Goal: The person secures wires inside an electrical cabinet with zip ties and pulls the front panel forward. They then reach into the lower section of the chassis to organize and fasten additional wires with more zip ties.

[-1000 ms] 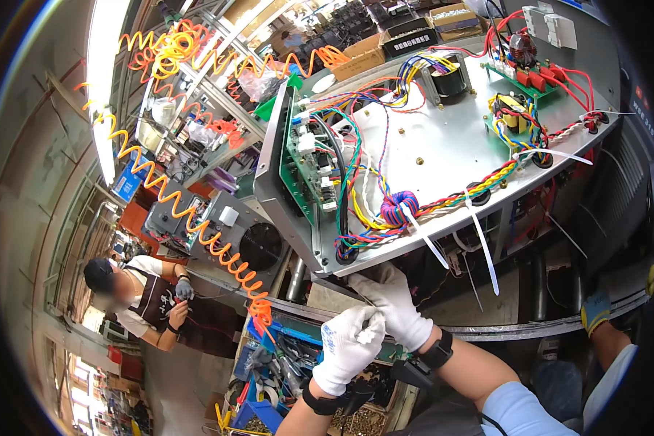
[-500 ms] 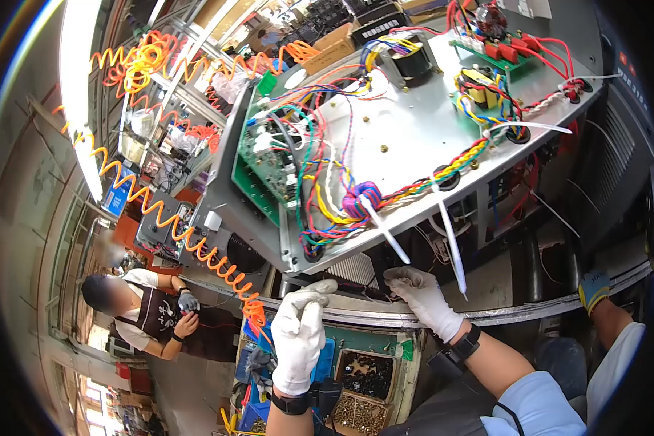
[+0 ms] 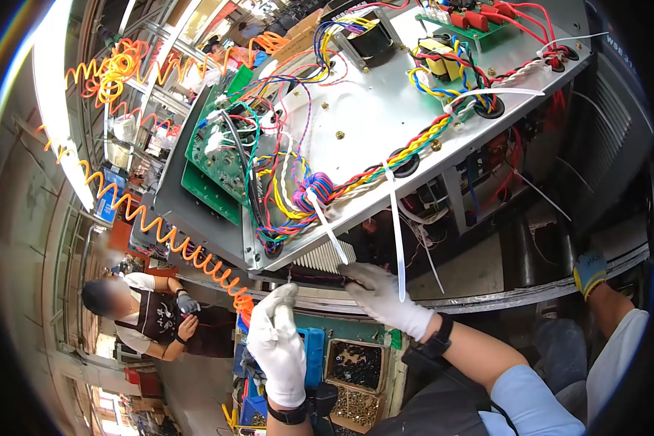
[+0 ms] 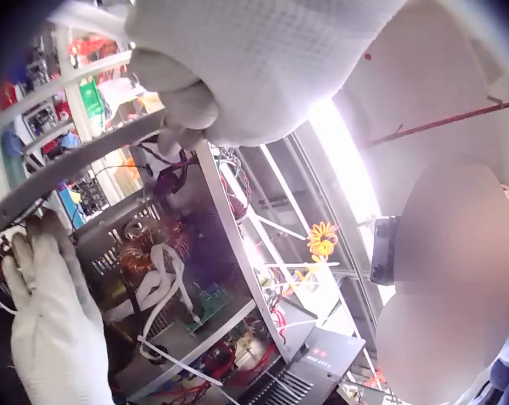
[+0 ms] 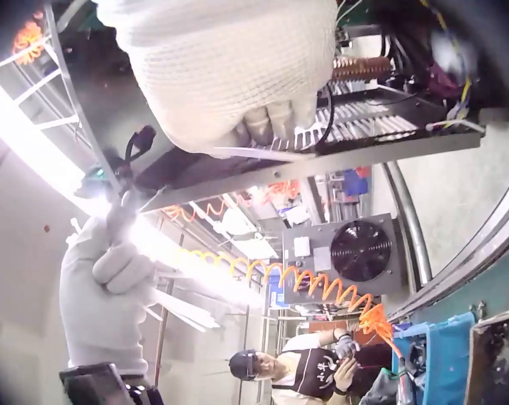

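Observation:
My gloved left hand (image 3: 277, 349) is raised below the front corner of an open metal chassis (image 3: 363, 149). A bundle of white cable ties (image 5: 187, 310) sticks out behind its curled fingers in the right wrist view. My gloved right hand (image 3: 389, 301) reaches to the chassis's lower side, its fingers (image 4: 39, 245) extended near the wires inside. On the top plate, a wire harness (image 3: 425, 136) runs along the edge to a purple-and-blue wound ring (image 3: 314, 191). Long white tie tails hang over that edge, one tail (image 3: 398, 240) passing close above the right hand.
Below the hands are a blue bin (image 3: 314, 356) and a box of small black parts (image 3: 356, 363). An orange coiled hose (image 3: 189, 251) hangs at left. A person in an apron (image 3: 149, 316) stands behind it. Another person's gloved hand (image 3: 590, 270) is at right.
The hands, close together a second ago, have come apart, the left moving left. The right fingers have straightened by the chassis's lower side. The chassis has shifted left in the head view.

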`<state>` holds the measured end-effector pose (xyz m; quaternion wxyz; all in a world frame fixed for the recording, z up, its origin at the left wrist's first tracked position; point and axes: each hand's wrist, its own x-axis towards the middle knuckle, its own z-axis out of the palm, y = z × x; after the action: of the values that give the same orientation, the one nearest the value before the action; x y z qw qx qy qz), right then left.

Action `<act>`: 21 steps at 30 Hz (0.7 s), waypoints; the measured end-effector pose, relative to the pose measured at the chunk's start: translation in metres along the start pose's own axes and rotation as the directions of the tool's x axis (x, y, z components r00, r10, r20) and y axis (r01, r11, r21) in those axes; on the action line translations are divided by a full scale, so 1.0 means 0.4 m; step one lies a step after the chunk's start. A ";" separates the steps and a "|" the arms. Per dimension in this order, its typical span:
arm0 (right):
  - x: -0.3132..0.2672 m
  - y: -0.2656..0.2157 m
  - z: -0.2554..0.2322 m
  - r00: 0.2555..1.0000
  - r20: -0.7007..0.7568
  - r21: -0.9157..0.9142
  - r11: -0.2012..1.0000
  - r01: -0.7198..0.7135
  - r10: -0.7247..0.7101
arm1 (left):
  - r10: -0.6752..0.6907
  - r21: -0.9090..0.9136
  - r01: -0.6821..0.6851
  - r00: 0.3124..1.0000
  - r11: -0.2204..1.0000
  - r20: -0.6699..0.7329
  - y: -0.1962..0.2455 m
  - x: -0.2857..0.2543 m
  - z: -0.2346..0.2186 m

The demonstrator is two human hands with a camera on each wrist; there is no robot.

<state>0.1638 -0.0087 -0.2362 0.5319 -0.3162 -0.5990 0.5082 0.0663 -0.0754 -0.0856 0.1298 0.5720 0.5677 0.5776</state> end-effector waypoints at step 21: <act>-0.208 -0.003 -0.048 0.970 -0.013 0.212 0.948 -0.236 0.245 | -0.391 0.090 0.401 0.913 0.912 -0.115 -0.066 -0.381 -0.238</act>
<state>0.2018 -0.0804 -0.2630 0.5078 -0.3392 -0.4889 0.6230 0.0236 -0.2370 -0.1567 0.1849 0.4235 0.7088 0.5330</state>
